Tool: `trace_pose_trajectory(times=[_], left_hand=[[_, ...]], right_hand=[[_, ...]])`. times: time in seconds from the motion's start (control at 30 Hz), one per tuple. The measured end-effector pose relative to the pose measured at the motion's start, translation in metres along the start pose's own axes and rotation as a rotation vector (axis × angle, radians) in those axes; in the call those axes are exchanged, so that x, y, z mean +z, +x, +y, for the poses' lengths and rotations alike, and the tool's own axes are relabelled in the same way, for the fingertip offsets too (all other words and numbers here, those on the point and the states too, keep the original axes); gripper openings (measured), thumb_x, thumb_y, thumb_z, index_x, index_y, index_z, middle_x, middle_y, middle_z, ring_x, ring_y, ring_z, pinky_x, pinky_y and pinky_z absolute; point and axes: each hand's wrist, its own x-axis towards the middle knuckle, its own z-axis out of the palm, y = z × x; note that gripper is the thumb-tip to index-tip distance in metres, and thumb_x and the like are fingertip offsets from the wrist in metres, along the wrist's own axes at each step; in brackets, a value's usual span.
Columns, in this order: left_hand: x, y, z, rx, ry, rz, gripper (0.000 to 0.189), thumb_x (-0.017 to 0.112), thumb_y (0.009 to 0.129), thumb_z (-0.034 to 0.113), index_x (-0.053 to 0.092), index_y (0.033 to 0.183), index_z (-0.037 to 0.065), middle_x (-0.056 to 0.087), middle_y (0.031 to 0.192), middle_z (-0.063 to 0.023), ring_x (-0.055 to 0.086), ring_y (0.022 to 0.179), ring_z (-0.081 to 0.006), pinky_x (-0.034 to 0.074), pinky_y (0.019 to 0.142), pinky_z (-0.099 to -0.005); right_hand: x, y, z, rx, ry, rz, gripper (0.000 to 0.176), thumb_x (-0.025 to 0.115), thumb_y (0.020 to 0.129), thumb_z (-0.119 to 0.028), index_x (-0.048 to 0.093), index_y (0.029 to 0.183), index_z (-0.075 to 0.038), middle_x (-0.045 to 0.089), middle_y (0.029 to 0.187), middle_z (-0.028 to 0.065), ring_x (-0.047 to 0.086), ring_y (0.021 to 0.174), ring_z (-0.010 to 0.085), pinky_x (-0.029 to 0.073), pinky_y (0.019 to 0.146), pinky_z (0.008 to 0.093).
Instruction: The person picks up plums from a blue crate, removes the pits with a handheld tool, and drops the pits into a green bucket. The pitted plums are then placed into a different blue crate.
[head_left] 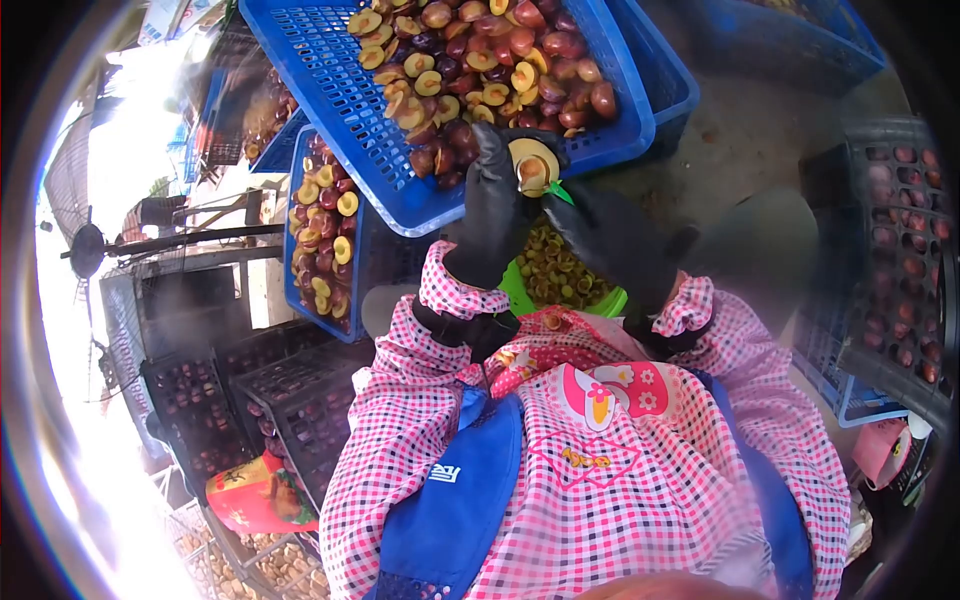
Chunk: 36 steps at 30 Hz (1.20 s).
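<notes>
In the head view, my left hand (492,190), in a black glove, is closed around a cut plum half (533,168) with its yellow flesh and brown pit turned up. My right hand (600,232), also black-gloved, is closed near the fruit's right side. From its fingertips shows a small bright green tool (560,192) that touches or nearly touches the plum; its tip cannot be made out. Just beyond my hands, a blue plastic crate (325,115) holds many halved plums (490,65). Below them, a green basin (515,290) contains small yellow-brown pieces (565,265) that look like pits.
Another blue crate (297,262) of plum halves stands at left. Dark crates (300,400) of plums lie lower left, beside a red and yellow bag (262,495). At right is a dark crate (900,260) with whole plums. A second blue bin (672,90) sits under the front crate.
</notes>
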Motion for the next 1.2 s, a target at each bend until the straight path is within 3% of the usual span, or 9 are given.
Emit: trace_pose_trajectory(times=[0.13,0.23,0.3,0.43,0.5,0.77,0.83,0.93,1.2], left_hand=[[-0.003,-0.007,0.001,0.156,0.165,-0.014,0.073,0.031,0.091,0.068,0.059,0.102,0.001,0.065,0.088,-0.0083,0.062,0.075,-0.0144,0.051,0.066,-0.0266],[-0.009,-0.004,0.014,-0.123,0.081,-0.078,0.072,0.029,0.092,0.067,0.059,0.099,0.002,0.065,0.085,-0.0081,0.062,0.074,-0.014,0.05,0.064,-0.0255],[-0.015,0.005,0.011,-0.093,0.197,-0.231,0.075,0.025,0.092,0.068,0.06,0.098,0.002,0.064,0.084,-0.0076,0.061,0.072,-0.0136,0.049,0.063,-0.0245],[-0.004,0.009,0.004,0.16,0.169,-0.32,0.077,0.021,0.092,0.07,0.06,0.096,0.003,0.064,0.083,-0.0072,0.06,0.069,-0.0134,0.048,0.062,-0.0248],[0.001,0.006,0.001,-0.135,-0.129,-0.233,0.084,0.023,0.088,0.076,0.06,0.097,0.001,0.063,0.078,-0.0112,0.059,0.065,-0.0171,0.047,0.062,-0.0289],[-0.077,0.133,0.016,-0.243,0.335,-0.154,0.063,0.041,0.094,0.059,0.06,0.106,0.001,0.066,0.087,-0.011,0.065,0.083,-0.0221,0.053,0.073,-0.0357],[-0.093,0.176,-0.012,0.301,1.206,-0.253,0.047,0.052,0.092,0.046,0.058,0.115,0.005,0.067,0.095,-0.0165,0.067,0.08,-0.0344,0.053,0.073,-0.0405],[-0.097,0.224,-0.072,0.371,1.556,-0.307,0.04,0.055,0.087,0.034,0.057,0.117,0.007,0.065,0.101,-0.0204,0.065,0.089,-0.0387,0.052,0.077,-0.045],[-0.085,0.175,-0.045,0.246,1.226,-0.471,0.045,0.062,0.084,0.034,0.057,0.114,0.001,0.064,0.104,-0.0208,0.063,0.098,-0.0337,0.05,0.084,-0.042]], right_hand=[[0.005,0.002,0.012,-0.057,0.0,0.05,0.029,0.056,0.094,-0.028,0.061,0.091,0.0,0.058,0.069,0.0125,0.057,0.063,0.0256,0.045,0.063,0.0392],[0.0,0.004,0.012,-0.1,0.098,-0.018,0.033,0.054,0.096,-0.032,0.059,0.084,-0.001,0.053,0.059,0.0079,0.054,0.051,0.0211,0.042,0.052,0.0354],[-0.015,0.005,0.0,0.507,0.605,-0.405,0.038,0.049,0.098,-0.036,0.055,0.077,-0.004,0.048,0.054,0.0031,0.044,0.041,0.0128,0.033,0.043,0.0275],[-0.023,-0.001,-0.01,0.651,1.28,-0.646,0.042,0.043,0.1,-0.04,0.052,0.074,-0.008,0.042,0.051,-0.0022,0.032,0.038,0.0048,0.024,0.04,0.0221],[-0.024,-0.003,-0.005,0.562,1.367,-0.76,0.042,0.043,0.1,-0.04,0.055,0.077,-0.006,0.045,0.055,-0.0006,0.04,0.044,0.007,0.03,0.043,0.0234],[-0.008,-0.006,0.008,0.034,0.219,-0.7,0.034,0.051,0.095,-0.035,0.065,0.093,-0.003,0.064,0.076,0.0074,0.062,0.069,0.0165,0.046,0.064,0.0321],[-0.012,-0.004,0.007,0.073,0.103,-0.623,0.038,0.052,0.094,-0.036,0.065,0.102,-0.001,0.067,0.084,0.0131,0.065,0.076,0.0229,0.048,0.073,0.0369],[-0.021,-0.005,-0.004,0.318,0.253,-0.606,0.04,0.053,0.093,-0.038,0.065,0.104,-0.001,0.067,0.087,0.0154,0.065,0.079,0.0281,0.049,0.076,0.0388],[-0.003,0.0,0.019,0.089,0.175,-0.074,0.038,0.053,0.095,-0.038,0.064,0.103,-0.003,0.067,0.087,0.0116,0.065,0.079,0.0256,0.048,0.073,0.0353]])
